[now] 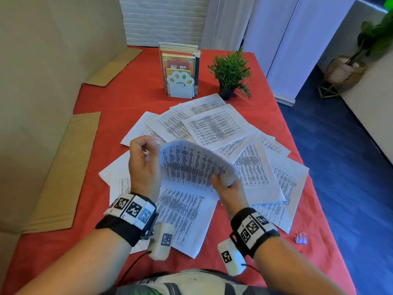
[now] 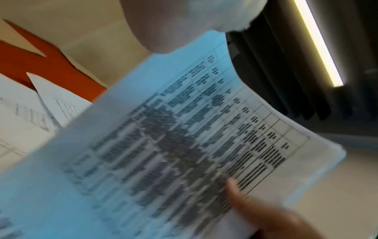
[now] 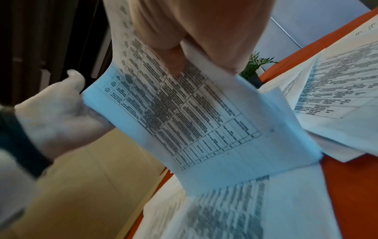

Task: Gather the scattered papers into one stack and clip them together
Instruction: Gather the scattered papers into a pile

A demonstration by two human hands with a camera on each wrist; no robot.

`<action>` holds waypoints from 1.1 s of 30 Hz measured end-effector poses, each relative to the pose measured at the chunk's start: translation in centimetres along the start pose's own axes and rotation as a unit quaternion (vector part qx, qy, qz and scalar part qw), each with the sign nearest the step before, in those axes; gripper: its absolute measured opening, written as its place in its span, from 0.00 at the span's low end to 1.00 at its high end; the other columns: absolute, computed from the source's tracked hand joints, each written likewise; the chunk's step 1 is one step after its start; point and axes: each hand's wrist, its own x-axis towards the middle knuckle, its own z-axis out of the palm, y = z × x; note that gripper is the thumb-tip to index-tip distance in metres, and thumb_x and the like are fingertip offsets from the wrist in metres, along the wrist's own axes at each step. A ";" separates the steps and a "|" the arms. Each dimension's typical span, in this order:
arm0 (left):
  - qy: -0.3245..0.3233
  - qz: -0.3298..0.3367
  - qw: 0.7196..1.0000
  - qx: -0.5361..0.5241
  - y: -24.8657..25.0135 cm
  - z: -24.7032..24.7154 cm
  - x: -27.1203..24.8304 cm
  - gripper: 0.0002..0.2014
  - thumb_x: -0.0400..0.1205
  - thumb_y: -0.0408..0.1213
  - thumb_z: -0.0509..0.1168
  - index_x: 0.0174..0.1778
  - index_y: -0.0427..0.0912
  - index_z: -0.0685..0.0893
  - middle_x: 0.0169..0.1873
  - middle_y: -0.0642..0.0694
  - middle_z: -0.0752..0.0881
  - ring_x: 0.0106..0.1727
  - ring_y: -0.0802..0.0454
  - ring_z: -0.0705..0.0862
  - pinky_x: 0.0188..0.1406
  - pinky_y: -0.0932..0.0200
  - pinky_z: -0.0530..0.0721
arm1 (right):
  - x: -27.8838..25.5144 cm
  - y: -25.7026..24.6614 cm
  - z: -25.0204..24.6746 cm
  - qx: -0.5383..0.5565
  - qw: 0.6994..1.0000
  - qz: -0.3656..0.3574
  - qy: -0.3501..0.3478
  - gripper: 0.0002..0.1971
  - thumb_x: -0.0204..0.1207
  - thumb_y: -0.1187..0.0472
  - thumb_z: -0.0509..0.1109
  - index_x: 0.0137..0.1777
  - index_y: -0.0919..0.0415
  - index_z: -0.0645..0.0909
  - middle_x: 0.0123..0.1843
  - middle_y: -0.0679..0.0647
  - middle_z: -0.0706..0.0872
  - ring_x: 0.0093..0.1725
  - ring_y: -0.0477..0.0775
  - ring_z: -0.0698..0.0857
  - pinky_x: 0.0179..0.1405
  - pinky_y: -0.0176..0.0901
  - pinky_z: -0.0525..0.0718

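Observation:
Several printed sheets [image 1: 214, 126] lie fanned out and overlapping on the red tablecloth [image 1: 119, 99]. Both hands hold a small bundle of sheets [image 1: 191, 165] [image 2: 163, 145] [image 3: 184, 113] bowed upward above the rest. My left hand [image 1: 144, 162] [image 3: 57, 116] grips the bundle's left edge with curled fingers. My right hand [image 1: 228, 189] [image 3: 194, 32] pinches its right edge, thumb on the printed face. A small binder clip [image 1: 301, 238] lies on the cloth to the right of my right wrist, apart from the papers.
A white paw-shaped book holder with books [image 1: 180, 71] and a small potted plant [image 1: 230, 71] stand at the back. Cardboard pieces [image 1: 63, 177] [image 1: 114, 67] lie along the left wall. The table's right edge [image 1: 319, 188] drops to blue floor.

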 end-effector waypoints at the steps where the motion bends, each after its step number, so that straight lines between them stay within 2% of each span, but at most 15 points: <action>1: -0.029 0.009 1.000 -0.003 -0.3 -0.2 -0.1 0.08 0.78 0.46 0.62 0.51 0.54 0.73 0.44 0.56 0.78 0.43 0.71 0.77 0.48 0.74 0.75 | 0.3 -0.1 -0.1 0.003 1.000 0.003 0.013 0.06 0.80 0.63 0.68 0.44 0.54 0.84 0.44 0.57 0.87 0.48 0.59 0.85 0.56 0.59 0.84; 3: -0.077 -0.037 0.996 0.002 -1.2 -0.8 -0.2 0.17 0.73 0.43 0.70 0.53 0.58 0.70 0.47 0.52 0.79 0.47 0.67 0.80 0.47 0.67 0.79 | 0.7 -1.0 -0.3 0.018 0.999 -0.004 0.036 0.11 0.80 0.65 0.68 0.36 0.59 0.83 0.40 0.58 0.84 0.43 0.57 0.83 0.55 0.66 0.84; 4: -0.093 -0.072 0.993 0.031 -1.8 -1.0 -0.1 0.21 0.73 0.39 0.73 0.54 0.59 0.70 0.50 0.49 0.81 0.50 0.62 0.81 0.48 0.62 0.80 | 0.9 -1.5 -0.4 0.033 0.998 -0.014 0.044 0.13 0.79 0.66 0.68 0.33 0.60 0.83 0.38 0.58 0.83 0.42 0.56 0.83 0.52 0.64 0.85; 6: -0.123 -0.108 0.980 0.109 -2.8 -1.6 0.2 0.22 0.75 0.36 0.72 0.59 0.56 0.70 0.56 0.47 0.82 0.55 0.55 0.80 0.50 0.58 0.80 | 1.2 -2.7 -0.7 0.066 0.996 -0.040 0.046 0.14 0.80 0.70 0.66 0.31 0.61 0.81 0.34 0.51 0.86 0.37 0.51 0.85 0.44 0.51 0.86; 8: -0.149 -0.100 0.975 0.134 -3.3 -1.8 0.2 0.20 0.77 0.39 0.69 0.64 0.50 0.75 0.56 0.50 0.84 0.58 0.54 0.81 0.51 0.60 0.78 | 1.5 -3.9 -1.1 0.072 0.994 -0.069 0.039 0.15 0.80 0.71 0.65 0.34 0.56 0.82 0.30 0.42 0.87 0.33 0.42 0.86 0.37 0.38 0.87; 10: -0.144 -0.087 0.978 0.121 -3.1 -1.5 0.4 0.16 0.80 0.37 0.67 0.62 0.55 0.79 0.53 0.55 0.85 0.56 0.61 0.83 0.50 0.62 0.78 | 1.8 -4.6 -1.3 0.067 0.994 -0.086 0.025 0.14 0.80 0.69 0.66 0.37 0.52 0.83 0.31 0.42 0.88 0.35 0.42 0.87 0.38 0.37 0.87; 12: -0.103 -0.069 0.987 0.101 -2.9 -1.1 0.7 0.16 0.81 0.31 0.64 0.55 0.61 0.79 0.48 0.59 0.85 0.51 0.68 0.82 0.47 0.65 0.78 | 2.0 -4.7 -1.3 0.048 0.996 -0.076 0.008 0.10 0.80 0.67 0.68 0.41 0.52 0.83 0.35 0.43 0.88 0.39 0.46 0.87 0.42 0.43 0.87; 16: -0.057 -0.037 0.988 0.139 -2.6 -0.7 1.7 0.09 0.80 0.27 0.63 0.55 0.38 0.80 0.45 0.47 0.84 0.44 0.58 0.80 0.39 0.68 0.76 | 2.1 -3.4 -1.1 -0.008 0.999 -0.035 -0.014 0.09 0.79 0.62 0.69 0.38 0.62 0.76 0.33 0.59 0.77 0.36 0.54 0.78 0.40 0.46 0.76; 18: -0.084 -0.081 0.985 0.128 -2.5 -0.7 1.7 0.11 0.79 0.32 0.67 0.57 0.42 0.78 0.44 0.52 0.84 0.44 0.58 0.82 0.40 0.66 0.78 | 2.2 -2.8 -1.2 -0.008 1.000 -0.027 0.012 0.09 0.79 0.60 0.69 0.39 0.63 0.78 0.32 0.60 0.75 0.35 0.55 0.75 0.38 0.46 0.72; 21: -0.193 -0.200 0.948 0.157 -3.6 -1.7 1.0 0.27 0.74 0.36 0.74 0.66 0.49 0.70 0.53 0.54 0.84 0.50 0.56 0.84 0.49 0.55 0.84 | 2.6 -2.7 -1.8 0.019 0.998 -0.006 0.060 0.08 0.79 0.61 0.69 0.38 0.59 0.82 0.27 0.50 0.80 0.31 0.54 0.78 0.35 0.43 0.74; 23: -0.273 -0.261 0.898 0.227 -5.4 -3.0 -0.1 0.36 0.71 0.36 0.76 0.72 0.48 0.67 0.59 0.51 0.81 0.56 0.52 0.83 0.57 0.51 0.83 | 3.0 -2.6 -2.4 0.037 0.996 0.000 0.078 0.07 0.78 0.60 0.71 0.37 0.54 0.83 0.29 0.51 0.81 0.31 0.54 0.80 0.35 0.44 0.77; 26: -0.340 -0.266 0.825 0.364 -7.4 -4.6 -1.9 0.22 0.75 0.38 0.71 0.65 0.43 0.77 0.55 0.49 0.82 0.56 0.45 0.84 0.57 0.50 0.82 | 3.3 -2.4 -3.1 0.038 0.995 0.004 0.091 0.09 0.74 0.56 0.74 0.34 0.55 0.82 0.31 0.56 0.80 0.35 0.56 0.81 0.39 0.51 0.78; 29: -0.321 -0.271 0.795 0.439 -8.5 -6.2 -2.8 0.10 0.79 0.35 0.66 0.57 0.45 0.79 0.49 0.50 0.80 0.53 0.43 0.83 0.54 0.55 0.77 | 3.7 -2.8 -4.0 0.059 0.990 -0.012 0.124 0.08 0.79 0.63 0.69 0.39 0.53 0.84 0.32 0.46 0.87 0.34 0.50 0.86 0.43 0.49 0.86; 31: -0.262 -0.278 0.797 0.468 -9.3 -7.8 -2.4 0.04 0.79 0.33 0.64 0.49 0.43 0.80 0.41 0.48 0.82 0.39 0.47 0.80 0.40 0.58 0.76 | 4.1 -2.9 -4.9 0.052 0.987 -0.021 0.150 0.09 0.80 0.64 0.67 0.40 0.52 0.84 0.36 0.48 0.88 0.38 0.52 0.87 0.47 0.52 0.87; 33: -0.203 -0.287 0.794 0.496 -10.1 -9.4 -1.6 0.03 0.78 0.30 0.62 0.40 0.36 0.80 0.36 0.37 0.85 0.31 0.47 0.75 0.33 0.57 0.74 | 4.4 -3.0 -5.8 0.025 0.986 -0.028 0.165 0.09 0.80 0.62 0.67 0.39 0.53 0.83 0.39 0.54 0.87 0.41 0.56 0.86 0.48 0.57 0.87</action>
